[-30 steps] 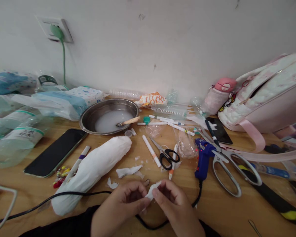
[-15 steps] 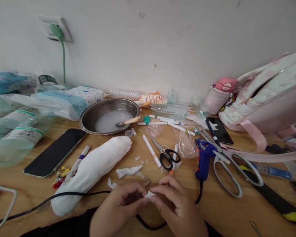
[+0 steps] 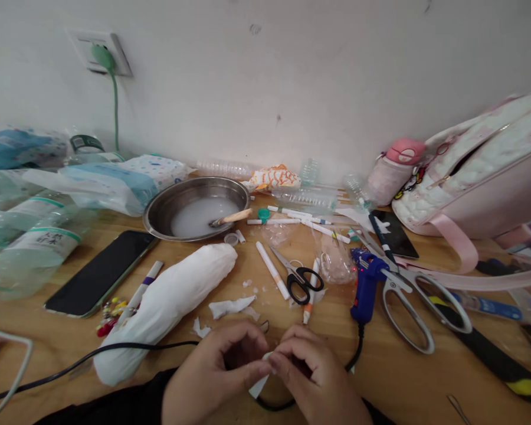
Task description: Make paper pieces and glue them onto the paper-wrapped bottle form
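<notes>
Both hands meet low in the middle of the view, fingertips pinched together on a small white paper piece [image 3: 259, 386]. My left hand [image 3: 219, 366] grips it from one side, with thumb and index finger closed. My right hand [image 3: 312, 369] pinches it from the other side. One flat end of the paper hangs below the fingertips; the rest is hidden between them. Torn white paper scraps [image 3: 230, 307] lie just beyond the hands. A long white wrapped form [image 3: 170, 310] lies to the left, with a black cord [image 3: 146, 347] across its lower end.
A steel bowl [image 3: 194, 209] of milky liquid holds a brush [image 3: 233, 218]. Black-handled scissors [image 3: 301, 283], a white marker [image 3: 272, 270], a blue glue gun [image 3: 366, 286] and large scissors [image 3: 407, 310] lie ahead and right. A phone [image 3: 100, 273] lies left; a backpack [image 3: 491, 183] stands right.
The paper between my fingers has turned, so a longer flat end now hangs down. My right hand has shifted slightly lower, uncovering more of the orange-banded marker beyond it.
</notes>
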Motion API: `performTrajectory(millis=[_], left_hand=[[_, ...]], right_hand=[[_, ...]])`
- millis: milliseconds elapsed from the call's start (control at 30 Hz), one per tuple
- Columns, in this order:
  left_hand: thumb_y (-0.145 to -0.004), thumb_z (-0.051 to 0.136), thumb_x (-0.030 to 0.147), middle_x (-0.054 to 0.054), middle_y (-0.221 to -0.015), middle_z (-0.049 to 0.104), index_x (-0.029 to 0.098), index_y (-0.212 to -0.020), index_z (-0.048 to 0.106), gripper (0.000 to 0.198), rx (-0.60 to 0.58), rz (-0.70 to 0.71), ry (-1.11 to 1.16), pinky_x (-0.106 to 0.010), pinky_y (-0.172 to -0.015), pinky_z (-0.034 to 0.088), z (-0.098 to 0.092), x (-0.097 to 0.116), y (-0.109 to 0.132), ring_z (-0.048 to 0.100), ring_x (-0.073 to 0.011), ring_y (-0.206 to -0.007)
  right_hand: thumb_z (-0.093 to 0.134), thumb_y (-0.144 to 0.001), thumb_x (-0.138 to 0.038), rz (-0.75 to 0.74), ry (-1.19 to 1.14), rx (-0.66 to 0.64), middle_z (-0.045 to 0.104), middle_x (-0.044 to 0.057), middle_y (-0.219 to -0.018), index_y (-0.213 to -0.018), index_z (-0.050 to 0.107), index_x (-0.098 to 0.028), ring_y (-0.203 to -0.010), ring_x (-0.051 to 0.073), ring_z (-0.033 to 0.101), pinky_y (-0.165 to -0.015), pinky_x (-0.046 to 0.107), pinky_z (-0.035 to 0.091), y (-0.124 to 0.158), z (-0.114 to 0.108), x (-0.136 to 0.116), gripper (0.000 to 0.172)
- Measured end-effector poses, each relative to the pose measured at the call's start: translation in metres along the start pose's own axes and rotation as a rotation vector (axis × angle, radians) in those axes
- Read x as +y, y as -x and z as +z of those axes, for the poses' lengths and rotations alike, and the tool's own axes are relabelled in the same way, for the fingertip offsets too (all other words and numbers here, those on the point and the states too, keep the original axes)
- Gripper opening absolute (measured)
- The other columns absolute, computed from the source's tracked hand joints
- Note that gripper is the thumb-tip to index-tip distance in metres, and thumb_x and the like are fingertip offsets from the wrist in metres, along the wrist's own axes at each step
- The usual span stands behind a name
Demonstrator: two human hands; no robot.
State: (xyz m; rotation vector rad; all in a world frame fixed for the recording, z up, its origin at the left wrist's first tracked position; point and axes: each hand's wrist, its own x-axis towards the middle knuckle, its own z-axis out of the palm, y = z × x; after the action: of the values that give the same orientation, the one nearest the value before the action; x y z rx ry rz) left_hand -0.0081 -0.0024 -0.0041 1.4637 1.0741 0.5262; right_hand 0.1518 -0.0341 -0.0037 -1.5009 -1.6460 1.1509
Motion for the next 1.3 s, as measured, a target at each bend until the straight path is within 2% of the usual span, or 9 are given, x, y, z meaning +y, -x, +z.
performTrajectory(millis=[100, 233, 400, 500, 700, 967, 1133, 1300], left_hand=[[-0.069, 0.057, 0.032, 0.001, -0.06, 0.05, 0.016, -0.065, 0.056, 0.017, -0.018, -0.023, -0.031, -0.022, -0.051, 0.035, 0.001, 0.003, -0.002, 0.044, -0.0139, -0.057], [-0.07, 0.053, 0.033, 0.003, -0.057, 0.045, 0.016, -0.062, 0.053, 0.019, -0.022, -0.063, 0.048, -0.022, -0.052, 0.034, -0.001, 0.004, -0.005, 0.041, -0.0126, -0.055], [-0.072, 0.05, 0.033, 0.004, -0.054, 0.041, 0.016, -0.061, 0.053, 0.021, -0.04, -0.061, -0.002, -0.022, -0.05, 0.031, -0.004, 0.005, -0.005, 0.038, -0.0118, -0.053], [-0.072, 0.048, 0.034, 0.004, -0.054, 0.042, 0.016, -0.062, 0.054, 0.022, -0.048, -0.065, -0.019, -0.022, -0.05, 0.032, -0.004, 0.005, -0.005, 0.039, -0.0127, -0.054], [-0.07, 0.051, 0.035, 0.003, -0.056, 0.044, 0.016, -0.063, 0.053, 0.02, -0.032, -0.074, 0.003, -0.023, -0.052, 0.034, -0.002, 0.006, -0.003, 0.04, -0.0139, -0.056], [-0.07, 0.052, 0.035, 0.003, -0.06, 0.045, 0.015, -0.073, 0.053, 0.02, -0.071, -0.077, 0.043, -0.022, -0.051, 0.033, 0.003, 0.003, -0.002, 0.039, -0.0126, -0.055], [-0.072, 0.049, 0.032, 0.004, -0.058, 0.042, 0.016, -0.065, 0.05, 0.018, -0.059, -0.073, -0.044, -0.021, -0.051, 0.031, 0.003, 0.002, -0.004, 0.037, -0.0121, -0.055], [-0.068, 0.05, 0.024, 0.005, -0.053, 0.041, 0.018, -0.059, 0.049, 0.011, -0.058, -0.068, -0.141, -0.021, -0.048, 0.031, 0.003, 0.004, -0.003, 0.036, -0.0116, -0.051]], right_hand=[[0.049, -0.081, -0.031, 0.021, -0.067, -0.021, 0.05, 0.0, -0.067, -0.063, 0.058, -0.015, -0.066, 0.012, 0.05, -0.06, 0.022, 0.035, 0.001, 0.0, 0.001, 0.025], [0.04, -0.085, -0.035, 0.043, -0.187, 0.002, 0.047, -0.001, -0.064, -0.062, 0.056, -0.015, -0.063, 0.012, 0.047, -0.059, 0.022, 0.036, -0.001, -0.004, 0.001, 0.035], [0.056, -0.074, -0.024, 0.051, -0.133, -0.026, 0.049, -0.002, -0.065, -0.072, 0.062, -0.016, -0.061, 0.012, 0.045, -0.056, 0.022, 0.034, -0.003, -0.007, 0.001, 0.011], [0.062, -0.07, -0.022, 0.051, -0.163, -0.021, 0.051, -0.002, -0.067, -0.071, 0.063, -0.016, -0.061, 0.011, 0.045, -0.056, 0.022, 0.034, -0.003, -0.006, 0.001, 0.006], [0.063, -0.069, -0.024, 0.081, -0.146, -0.011, 0.054, -0.001, -0.069, -0.07, 0.061, -0.016, -0.065, 0.013, 0.048, -0.059, 0.022, 0.035, -0.003, -0.004, -0.001, 0.009], [0.053, -0.072, -0.03, 0.198, -0.174, 0.044, 0.044, -0.003, -0.058, -0.069, 0.057, -0.016, -0.056, 0.011, 0.04, -0.051, 0.021, 0.031, -0.006, 0.002, 0.004, 0.015], [0.053, -0.068, -0.03, 0.213, -0.192, 0.084, 0.042, -0.004, -0.056, -0.068, 0.058, -0.017, -0.054, 0.011, 0.038, -0.049, 0.021, 0.03, -0.007, 0.003, 0.003, 0.013], [0.056, -0.064, -0.023, 0.192, -0.134, 0.062, 0.047, -0.003, -0.055, -0.067, 0.062, -0.018, -0.052, 0.011, 0.04, -0.046, 0.02, 0.031, -0.007, 0.003, 0.003, 0.008]])
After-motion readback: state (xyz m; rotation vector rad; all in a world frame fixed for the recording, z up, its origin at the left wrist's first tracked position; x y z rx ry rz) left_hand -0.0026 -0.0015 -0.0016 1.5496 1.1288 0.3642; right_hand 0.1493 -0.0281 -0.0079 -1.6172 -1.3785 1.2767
